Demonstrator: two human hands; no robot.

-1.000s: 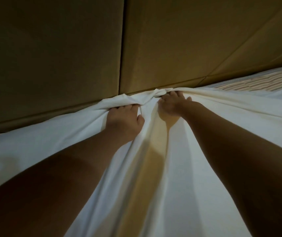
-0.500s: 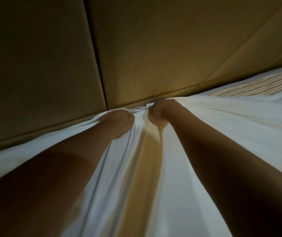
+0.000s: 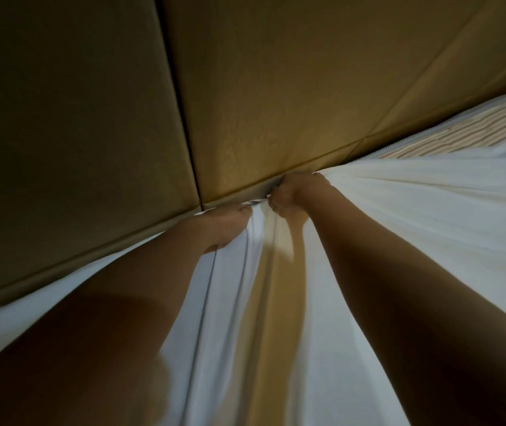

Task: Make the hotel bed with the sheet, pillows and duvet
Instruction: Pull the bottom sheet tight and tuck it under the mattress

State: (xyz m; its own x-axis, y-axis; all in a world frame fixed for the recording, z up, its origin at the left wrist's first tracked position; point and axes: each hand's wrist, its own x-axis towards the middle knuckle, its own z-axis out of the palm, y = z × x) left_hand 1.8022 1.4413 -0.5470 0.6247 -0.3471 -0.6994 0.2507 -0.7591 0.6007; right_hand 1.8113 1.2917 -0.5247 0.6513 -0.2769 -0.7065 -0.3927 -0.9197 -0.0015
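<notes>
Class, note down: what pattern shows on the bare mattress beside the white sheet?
Thin beige and white stripes on the mattress, beyond the sheet; head view.

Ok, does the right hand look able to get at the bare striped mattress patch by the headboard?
Probably yes. The right hand grips the sheet at the headboard, and the striped mattress patch lies further along that edge with only sheet between; it must let go first.
</notes>
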